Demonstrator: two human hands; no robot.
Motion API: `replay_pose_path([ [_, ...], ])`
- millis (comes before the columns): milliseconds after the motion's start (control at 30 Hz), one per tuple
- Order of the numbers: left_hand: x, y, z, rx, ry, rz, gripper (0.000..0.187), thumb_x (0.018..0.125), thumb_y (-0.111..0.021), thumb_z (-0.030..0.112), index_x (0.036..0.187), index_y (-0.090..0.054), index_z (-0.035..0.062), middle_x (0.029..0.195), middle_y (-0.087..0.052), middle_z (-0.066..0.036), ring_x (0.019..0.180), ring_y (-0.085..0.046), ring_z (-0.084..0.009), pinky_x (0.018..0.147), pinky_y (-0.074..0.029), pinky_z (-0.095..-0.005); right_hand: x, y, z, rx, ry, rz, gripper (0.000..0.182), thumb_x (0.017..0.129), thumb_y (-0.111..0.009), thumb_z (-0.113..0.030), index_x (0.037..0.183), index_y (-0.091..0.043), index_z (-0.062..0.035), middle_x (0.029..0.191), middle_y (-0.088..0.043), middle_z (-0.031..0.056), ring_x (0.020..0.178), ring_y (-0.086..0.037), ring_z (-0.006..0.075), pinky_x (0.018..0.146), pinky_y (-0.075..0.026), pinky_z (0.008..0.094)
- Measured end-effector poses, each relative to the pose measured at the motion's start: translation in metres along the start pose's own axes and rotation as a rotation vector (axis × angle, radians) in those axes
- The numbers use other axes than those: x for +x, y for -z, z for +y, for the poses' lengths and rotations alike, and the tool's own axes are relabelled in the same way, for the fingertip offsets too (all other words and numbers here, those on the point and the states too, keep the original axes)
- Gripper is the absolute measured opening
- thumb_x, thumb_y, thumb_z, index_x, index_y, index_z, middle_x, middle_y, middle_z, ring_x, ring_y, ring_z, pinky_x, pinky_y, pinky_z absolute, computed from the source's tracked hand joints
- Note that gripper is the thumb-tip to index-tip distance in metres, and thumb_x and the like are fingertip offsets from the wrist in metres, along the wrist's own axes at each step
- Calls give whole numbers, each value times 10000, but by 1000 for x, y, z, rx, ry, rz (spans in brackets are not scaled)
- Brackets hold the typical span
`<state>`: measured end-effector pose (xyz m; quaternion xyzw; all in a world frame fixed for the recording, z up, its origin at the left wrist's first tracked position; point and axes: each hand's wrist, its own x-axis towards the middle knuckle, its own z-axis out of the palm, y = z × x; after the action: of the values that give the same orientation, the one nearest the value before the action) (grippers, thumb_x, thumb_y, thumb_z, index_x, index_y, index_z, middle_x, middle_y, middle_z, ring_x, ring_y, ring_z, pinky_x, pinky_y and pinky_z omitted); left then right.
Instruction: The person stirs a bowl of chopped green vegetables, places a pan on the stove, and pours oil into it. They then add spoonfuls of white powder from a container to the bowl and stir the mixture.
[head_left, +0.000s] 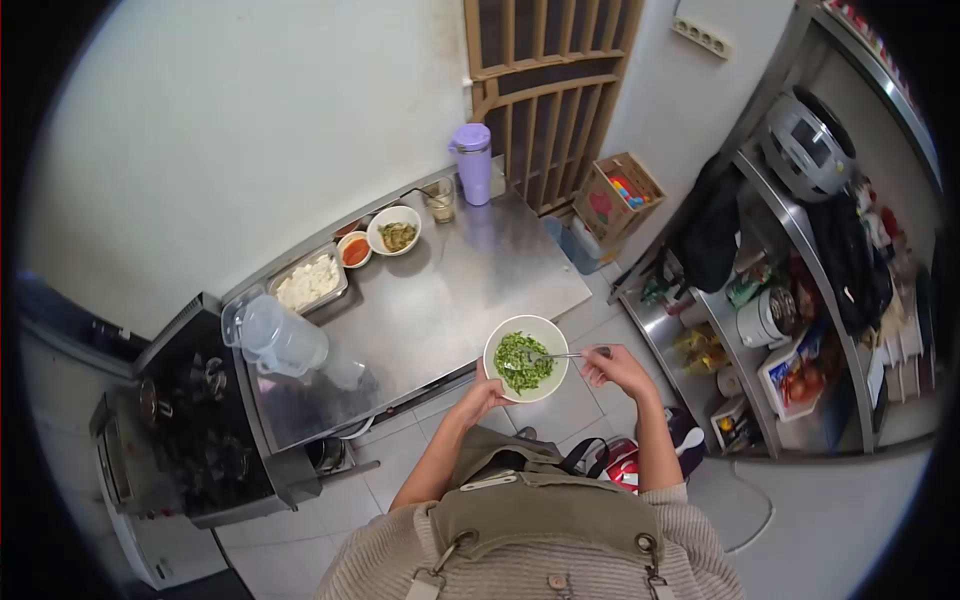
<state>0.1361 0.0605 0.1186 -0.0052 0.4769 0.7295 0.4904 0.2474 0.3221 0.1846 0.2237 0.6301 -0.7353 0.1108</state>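
The left hand cups a white bowl of chopped greens just off the worktop edge. The right hand, fingers closed, pinches a spoon whose handle runs leftward into the bowl, tip among the greens.

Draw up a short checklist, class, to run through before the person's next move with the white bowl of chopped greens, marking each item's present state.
1. Left hand supports the round white bowl of chopped greens: ok.
2. Right hand grips the metal spoon: ok.
3. Spoon tip in the greens: ok.
4. Bowl over the steel counter: not ok, it sits past the edge.
5. Bowl level: cannot tell.
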Motion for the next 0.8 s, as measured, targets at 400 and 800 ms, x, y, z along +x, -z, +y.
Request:
replay_pose_path([
  [400,-22,24,15,-81,-160,221,673,717,-456,15,1277,-92,96,1221,-387,-247,945,-618,-329,742,-571,-438,4,-89,-41,-975,663,154,183,851,-571,-132,932,-660,5,710,-625,155,547,-595,250,543,-485,350],
  [800,-15,46,47,-88,-173,259,652,731,-432,-9,1251,-57,115,1218,-373,-256,952,-611,-353,791,-560,-437,13,-143,-21,-1280,608,220,112,850,-512,-123,866,-562,-24,573,-591,175,504,-593,338,483,-473,432],
])
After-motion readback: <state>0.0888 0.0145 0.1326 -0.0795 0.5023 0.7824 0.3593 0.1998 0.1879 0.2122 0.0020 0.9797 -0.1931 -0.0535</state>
